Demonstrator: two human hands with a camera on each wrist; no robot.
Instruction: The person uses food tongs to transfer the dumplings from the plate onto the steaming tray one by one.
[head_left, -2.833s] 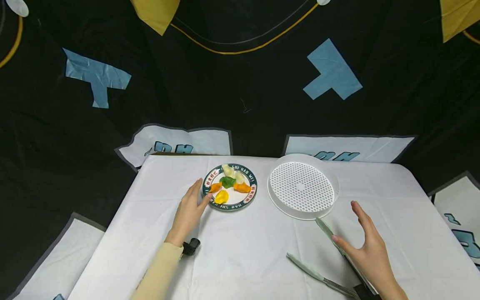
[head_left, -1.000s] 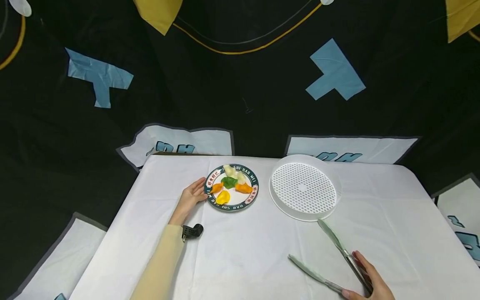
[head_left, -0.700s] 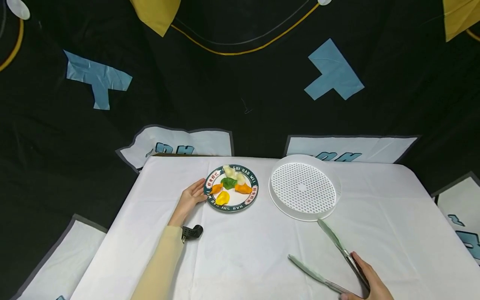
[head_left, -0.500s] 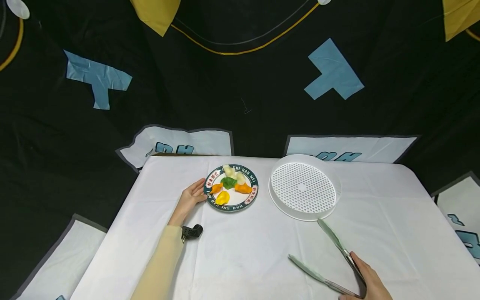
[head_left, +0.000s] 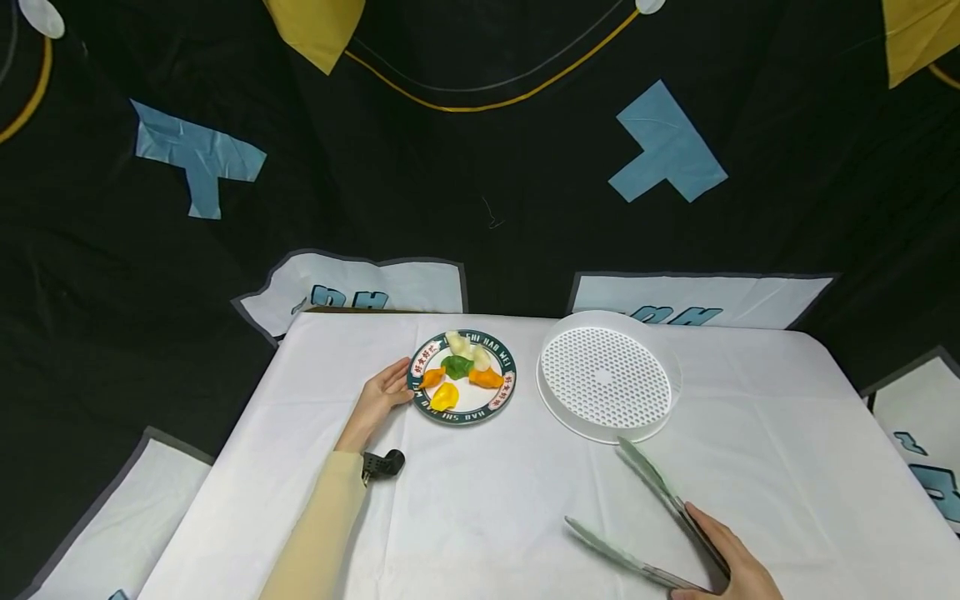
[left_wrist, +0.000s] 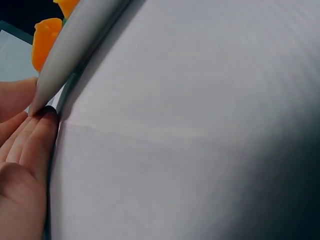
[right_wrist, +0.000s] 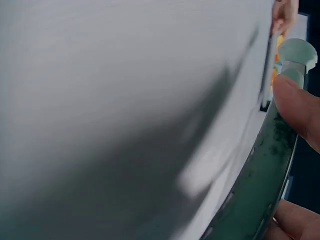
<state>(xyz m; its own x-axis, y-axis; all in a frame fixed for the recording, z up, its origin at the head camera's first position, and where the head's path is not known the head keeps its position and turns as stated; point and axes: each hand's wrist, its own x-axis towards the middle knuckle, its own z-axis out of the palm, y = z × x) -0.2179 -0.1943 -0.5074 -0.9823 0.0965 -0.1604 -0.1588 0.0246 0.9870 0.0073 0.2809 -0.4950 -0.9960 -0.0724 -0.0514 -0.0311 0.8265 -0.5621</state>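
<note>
My left hand (head_left: 377,398) holds the left rim of a round plate (head_left: 507,375) with a green lettered border. In the left wrist view the thumb (left_wrist: 15,97) lies over the rim, the fingers beneath. On the plate are yellow (head_left: 445,397), orange (head_left: 486,378), green (head_left: 457,366) and whitish pieces shaped like small dumplings. At the lower right my right hand (head_left: 738,562) grips a pair of tongs (head_left: 651,473) with pale green tips, spread apart. In the right wrist view the thumb (right_wrist: 296,102) presses one arm and fingertips touch the other side.
A white round steamer tray (head_left: 606,379) with a perforated base stands right of the plate, just beyond the upper tong tip. A white cloth (head_left: 480,508) covers the table. Black fabric (head_left: 480,192) hangs behind.
My right hand came down onto the tongs and gripped them; just now their tips shifted slightly left. Earlier, my left hand moved onto the plate's rim, where it has stayed.
</note>
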